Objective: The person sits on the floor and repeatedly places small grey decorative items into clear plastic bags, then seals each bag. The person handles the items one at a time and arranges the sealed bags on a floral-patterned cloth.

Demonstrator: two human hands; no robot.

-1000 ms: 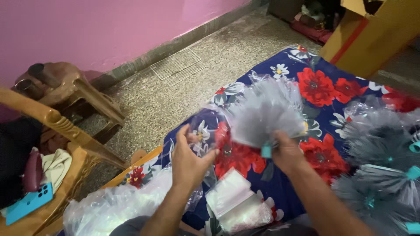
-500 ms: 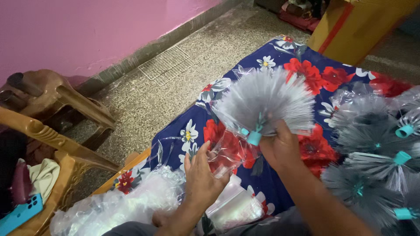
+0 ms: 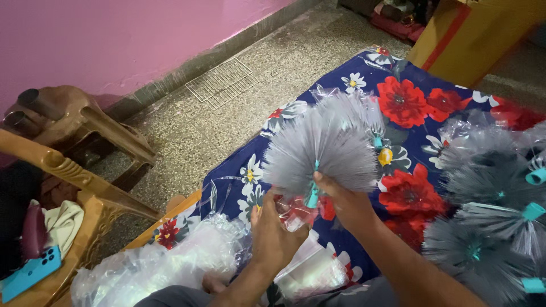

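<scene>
My right hand (image 3: pixel 346 203) grips a round grey bristle brush (image 3: pixel 321 149) by its teal handle, bristles fanned upward. Just below it, my left hand (image 3: pixel 273 236) pinches a small clear plastic bag (image 3: pixel 293 210) at the handle's lower end. Both hands meet over a blue cloth with red flowers (image 3: pixel 409 102). A second grey brush in clear wrap (image 3: pixel 364 111) lies on the cloth right behind the held one.
Several grey brushes with teal handles (image 3: pixel 495 216) are piled at the right. A heap of clear bags (image 3: pixel 170 264) and a flat stack (image 3: pixel 310 273) lie near my lap. A wooden chair (image 3: pixel 74 176) with a blue phone (image 3: pixel 28 273) stands left; a wire grid (image 3: pixel 224 82) lies on the floor.
My right hand brought the brush lower and closer. My left hand rose from the bag pile with a clear bag and now meets the brush's handle.
</scene>
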